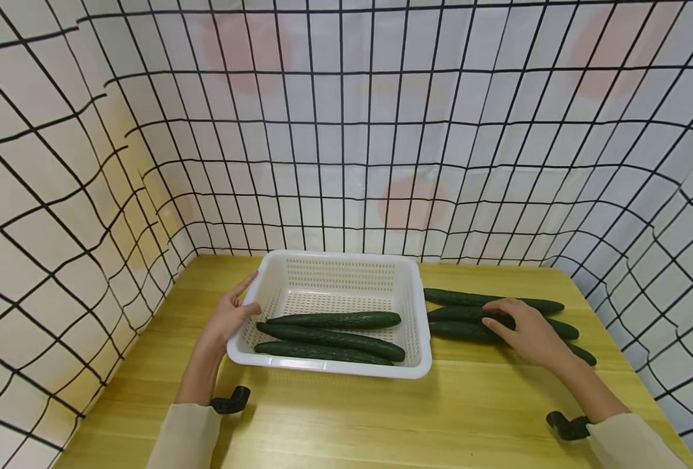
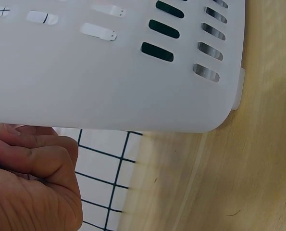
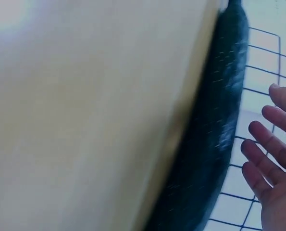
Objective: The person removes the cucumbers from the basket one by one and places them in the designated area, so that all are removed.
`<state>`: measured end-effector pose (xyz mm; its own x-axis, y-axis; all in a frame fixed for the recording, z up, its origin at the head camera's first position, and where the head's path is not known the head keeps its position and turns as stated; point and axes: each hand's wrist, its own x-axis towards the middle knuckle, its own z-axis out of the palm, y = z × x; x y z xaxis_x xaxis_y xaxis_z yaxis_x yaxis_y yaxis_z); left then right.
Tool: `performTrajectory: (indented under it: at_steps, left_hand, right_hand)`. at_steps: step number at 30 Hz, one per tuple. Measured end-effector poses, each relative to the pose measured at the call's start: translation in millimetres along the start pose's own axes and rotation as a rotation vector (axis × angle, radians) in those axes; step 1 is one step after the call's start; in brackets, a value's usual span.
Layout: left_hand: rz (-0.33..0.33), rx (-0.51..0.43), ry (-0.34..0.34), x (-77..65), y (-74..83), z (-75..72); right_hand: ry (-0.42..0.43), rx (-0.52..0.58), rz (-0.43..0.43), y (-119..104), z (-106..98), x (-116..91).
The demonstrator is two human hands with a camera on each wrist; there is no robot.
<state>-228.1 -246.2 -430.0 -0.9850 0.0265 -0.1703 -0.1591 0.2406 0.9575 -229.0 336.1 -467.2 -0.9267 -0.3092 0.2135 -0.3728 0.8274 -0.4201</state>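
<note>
A white plastic basket with slotted walls stands on the table, and three dark green cucumbers lie lengthwise in its near half. At its left end my left hand grips the rim; in the left wrist view the curled fingers are at the basket edge, their tips partly hidden. To the right of the basket, three more cucumbers lie side by side on the table. My right hand is over them, fingers spread and loosely bent. In the right wrist view that hand stands apart from the nearest cucumber.
The wooden table extends in front of the basket and to both sides. White walls with a black grid rise behind it and on the left and right. A black wrist mount sits on the left forearm, another on the right.
</note>
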Motion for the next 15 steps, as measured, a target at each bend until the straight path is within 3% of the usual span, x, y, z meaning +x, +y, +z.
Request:
performTrajectory:
  at_steps: [7,15]
  left_hand:
    - [-0.006,0.018,0.014,11.5,-17.2,-2.2]
    - [0.001,0.01,0.01,9.7,-12.4,-1.2]
  right_hand:
    - [0.011,0.03,-0.017,-14,-2,24]
    - [0.027,0.089,-0.053,-44,-2,48]
